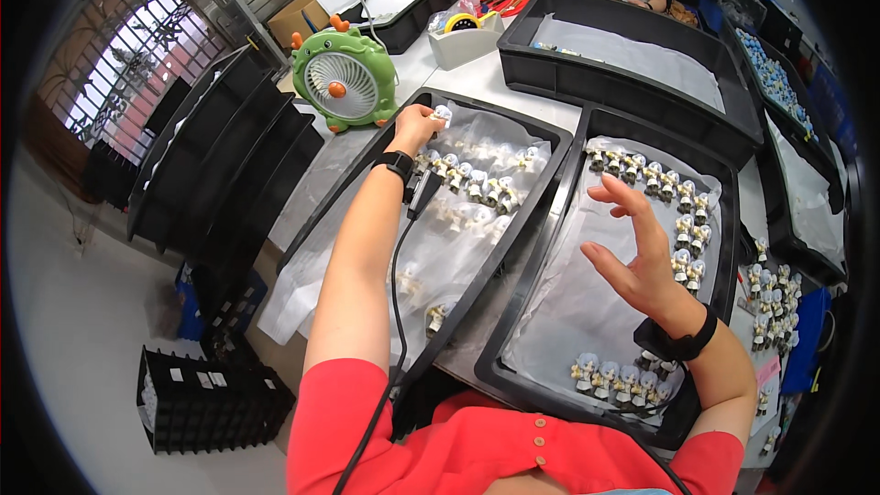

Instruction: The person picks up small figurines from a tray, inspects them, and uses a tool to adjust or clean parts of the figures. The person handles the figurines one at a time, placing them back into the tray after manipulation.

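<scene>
Now the left hand [417, 126] is pinching a small pale figurine [442, 113] at the far end of the left black plastic tray [536, 206]; right hand [637, 257] is hovering released over the neighbouring tray [729, 247], apparently sorting; placement needs care.

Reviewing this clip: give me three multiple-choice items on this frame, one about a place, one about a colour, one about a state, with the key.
1. Where is the left hand?
A. at the far end of the left tray
B. on the green fan
C. over the right tray

2. What colour is the roll of tape in the grey box?
A. blue
B. yellow
C. white

3. How is the right hand?
A. closed on a figurine
B. flat on the liner
C. open, holding nothing

Key: 1 A, it pinches a small figurine at that tray's far end. 2 B, the roll shows yellow. 3 C, its fingers are spread above the right tray's liner.
</scene>
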`<action>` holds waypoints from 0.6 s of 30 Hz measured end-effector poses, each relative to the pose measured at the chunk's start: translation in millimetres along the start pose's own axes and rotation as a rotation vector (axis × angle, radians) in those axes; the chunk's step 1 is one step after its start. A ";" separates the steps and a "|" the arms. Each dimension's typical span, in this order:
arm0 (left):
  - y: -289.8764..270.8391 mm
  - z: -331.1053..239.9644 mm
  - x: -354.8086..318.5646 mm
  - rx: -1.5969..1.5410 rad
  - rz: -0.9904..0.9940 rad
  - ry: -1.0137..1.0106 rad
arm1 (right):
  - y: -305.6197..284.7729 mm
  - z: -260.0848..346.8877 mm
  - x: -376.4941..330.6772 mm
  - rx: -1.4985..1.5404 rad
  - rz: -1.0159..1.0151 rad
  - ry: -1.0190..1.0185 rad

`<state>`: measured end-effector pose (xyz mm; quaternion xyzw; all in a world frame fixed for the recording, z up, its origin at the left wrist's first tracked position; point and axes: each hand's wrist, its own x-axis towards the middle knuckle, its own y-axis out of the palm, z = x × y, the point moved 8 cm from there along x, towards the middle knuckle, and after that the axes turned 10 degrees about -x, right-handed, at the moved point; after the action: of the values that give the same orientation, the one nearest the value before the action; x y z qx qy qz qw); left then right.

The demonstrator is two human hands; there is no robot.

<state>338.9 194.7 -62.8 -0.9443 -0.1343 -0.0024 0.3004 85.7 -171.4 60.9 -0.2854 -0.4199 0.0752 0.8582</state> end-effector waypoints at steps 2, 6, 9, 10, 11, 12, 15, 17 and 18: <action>9.3 4.0 7.4 0.046 0.013 -0.049 | -0.7 -5.5 -1.2 0.003 -0.003 0.037; 15.5 -29.8 -15.9 0.263 -0.018 -0.004 | -0.4 -12.2 -1.9 0.001 0.009 0.066; 21.5 -38.1 -29.7 0.353 -0.059 0.031 | -2.2 -15.1 -0.2 0.002 0.001 0.074; 21.4 -43.0 -33.7 0.402 -0.090 0.084 | -2.9 -15.7 0.7 0.000 0.000 0.078; 22.2 -47.5 -37.6 0.449 -0.121 0.138 | -3.4 -15.8 1.3 -0.003 -0.001 0.083; 20.7 -46.3 -38.4 0.429 -0.121 0.143 | -3.9 -15.7 2.1 -0.006 -0.003 0.088; 22.7 -38.6 -30.5 0.444 -0.128 0.206 | -4.8 -15.9 4.8 -0.041 -0.012 0.087; 23.9 -33.3 -23.8 0.457 -0.132 0.218 | -8.2 -19.9 3.7 -0.051 -0.024 0.099; 23.0 -41.7 -26.8 0.496 -0.178 0.288 | -9.2 -25.1 0.8 -0.053 -0.047 0.101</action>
<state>322.1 146.2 -44.0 -0.8164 -0.1692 -0.1298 0.5367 104.3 -189.4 54.4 -0.3014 -0.3844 0.0294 0.8721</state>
